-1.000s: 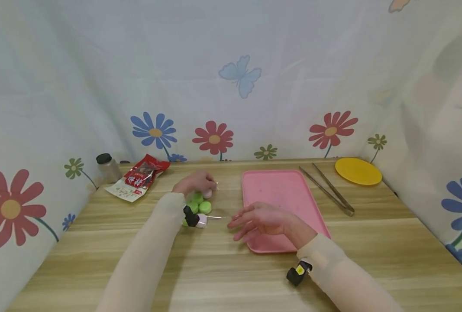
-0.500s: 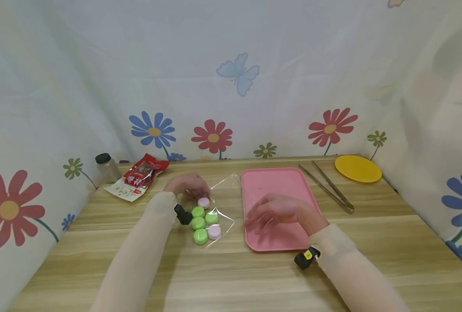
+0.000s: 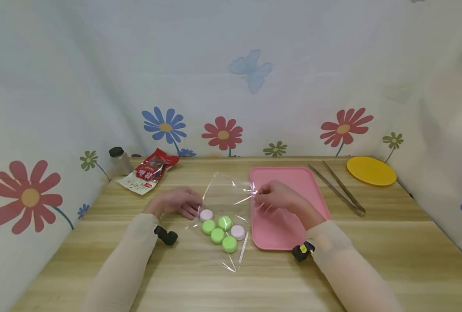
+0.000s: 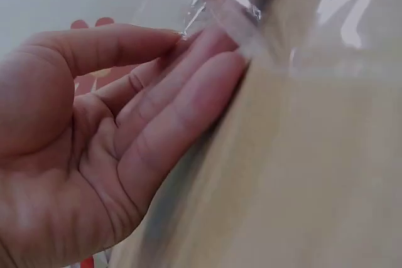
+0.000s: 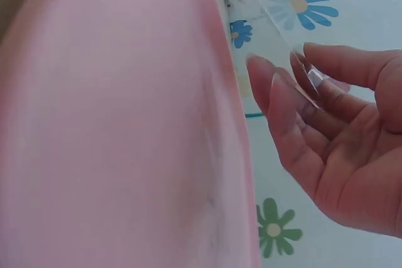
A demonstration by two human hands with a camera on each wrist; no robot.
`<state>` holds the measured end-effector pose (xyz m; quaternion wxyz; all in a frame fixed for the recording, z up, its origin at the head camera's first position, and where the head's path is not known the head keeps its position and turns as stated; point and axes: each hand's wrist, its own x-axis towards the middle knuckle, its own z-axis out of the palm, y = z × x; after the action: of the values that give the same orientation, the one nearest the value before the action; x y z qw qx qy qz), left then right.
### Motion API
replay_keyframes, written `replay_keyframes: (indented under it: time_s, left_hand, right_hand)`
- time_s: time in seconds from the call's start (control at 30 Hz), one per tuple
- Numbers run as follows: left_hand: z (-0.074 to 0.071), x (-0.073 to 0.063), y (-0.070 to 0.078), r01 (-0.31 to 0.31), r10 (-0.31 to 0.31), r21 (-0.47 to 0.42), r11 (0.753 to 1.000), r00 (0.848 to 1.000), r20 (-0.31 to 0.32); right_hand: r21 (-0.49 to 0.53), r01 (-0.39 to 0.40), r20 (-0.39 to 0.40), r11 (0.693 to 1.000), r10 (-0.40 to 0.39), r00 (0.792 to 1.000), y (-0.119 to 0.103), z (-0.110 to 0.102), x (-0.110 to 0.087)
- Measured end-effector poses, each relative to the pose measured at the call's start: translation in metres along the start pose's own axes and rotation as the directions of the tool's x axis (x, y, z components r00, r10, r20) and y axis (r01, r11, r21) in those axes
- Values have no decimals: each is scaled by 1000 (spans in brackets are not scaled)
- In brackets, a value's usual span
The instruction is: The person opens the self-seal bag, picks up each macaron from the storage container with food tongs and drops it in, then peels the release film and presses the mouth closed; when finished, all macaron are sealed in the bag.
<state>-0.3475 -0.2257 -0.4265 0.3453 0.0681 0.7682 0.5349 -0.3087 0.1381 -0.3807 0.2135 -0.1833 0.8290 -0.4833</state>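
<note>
A clear plastic bag (image 3: 231, 186) with several green and pale purple macarons (image 3: 217, 235) lies between the two hands. My left hand (image 3: 181, 202) pinches the bag's left edge between thumb and fingertips, close by a pale purple macaron. In the left wrist view the film (image 4: 251, 10) runs out from the thumb tip of that hand (image 4: 125, 111). My right hand (image 3: 279, 200) pinches the bag's upper right corner above the pink tray (image 3: 289, 247). The right wrist view has the film edge (image 5: 276, 20) between thumb and fingers of this hand (image 5: 339, 136).
Metal tongs (image 3: 341, 190) lie right of the tray, with a yellow plate (image 3: 372, 171) beyond them. At the back left are a red and white snack packet (image 3: 150, 171) and a jar with a black lid (image 3: 120, 161). A floral curtain (image 3: 199, 78) hangs behind the wooden table (image 3: 199, 286).
The bag of macarons has shifted right and turned. My right hand has risen to the bag's corner and now pinches it. The left hand has moved a little down and left.
</note>
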Motion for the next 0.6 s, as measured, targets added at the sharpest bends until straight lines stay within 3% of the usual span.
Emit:
replay_keyframes:
  time_s: [0.13, 0.27, 0.33, 0.4, 0.5, 0.6]
  left_hand:
    - [7, -12, -8, -35, 36, -10, 999, 997, 65]
    - [10, -24, -9, -92, 85, 31, 995, 981, 176]
    - [9, -27, -9, -112, 100, 55, 992, 976, 192]
    - [8, -28, -10, -124, 112, 67, 990, 981, 157]
    - [9, -22, -12, -124, 124, 35, 992, 992, 18]
    - [13, -16, -12, -143, 140, -24, 989, 984, -106]
  right_hand:
    - [-39, 26, 2, 999, -26, 1000, 6, -5, 8]
    - [-66, 71, 12, 995, -71, 997, 4, -8, 14]
    - [-68, 99, 28, 993, -98, 995, 2, -7, 16]
    - [-66, 118, 40, 991, -116, 993, -1, -6, 17]
    - [-82, 136, 49, 987, -133, 990, -5, -4, 17]
    - [-113, 128, 43, 985, -124, 991, -8, -3, 17]
